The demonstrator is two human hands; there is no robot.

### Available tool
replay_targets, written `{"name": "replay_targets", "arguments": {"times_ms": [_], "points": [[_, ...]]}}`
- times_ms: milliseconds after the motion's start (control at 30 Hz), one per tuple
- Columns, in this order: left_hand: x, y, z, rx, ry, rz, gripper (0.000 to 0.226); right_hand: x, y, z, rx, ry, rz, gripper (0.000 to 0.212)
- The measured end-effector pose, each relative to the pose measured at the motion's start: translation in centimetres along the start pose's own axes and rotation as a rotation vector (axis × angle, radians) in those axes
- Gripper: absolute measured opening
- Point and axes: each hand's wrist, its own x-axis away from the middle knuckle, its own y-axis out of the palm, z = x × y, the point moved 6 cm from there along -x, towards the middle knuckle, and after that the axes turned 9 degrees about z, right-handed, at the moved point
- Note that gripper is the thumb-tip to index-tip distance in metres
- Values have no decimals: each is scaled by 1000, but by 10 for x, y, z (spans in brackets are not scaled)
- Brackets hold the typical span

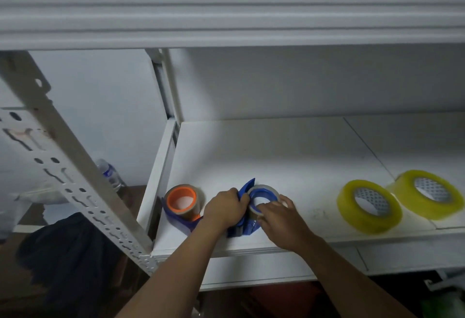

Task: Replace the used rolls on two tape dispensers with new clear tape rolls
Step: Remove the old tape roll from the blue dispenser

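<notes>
A blue tape dispenser [245,227] lies on the white shelf [289,156] near its front edge. My left hand [225,208] grips its handle side. My right hand [279,219] has its fingers on the thin used roll [263,189] that sits on the dispenser's blue wheel. To the left stands a second blue dispenser [182,219] with an orange hub and a brownish used roll [182,199]. Two new yellowish clear tape rolls lie flat at the right, one nearer [368,205] and one farther right [430,193].
A slotted white metal upright [63,166] slants across the left. A plastic water bottle [110,174] and dark cloth [68,254] lie below left of the shelf. A shelf board overhangs above [226,16].
</notes>
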Motion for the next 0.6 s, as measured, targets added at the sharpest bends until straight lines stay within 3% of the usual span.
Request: {"name": "replay_targets", "arguments": {"times_ms": [300,600], "points": [[0,8,16,139,-86,1,41,13,-12,27,17,-33,56,15],[2,20,25,127,-102,8,45,13,-4,33,-10,-74,93,13]]}}
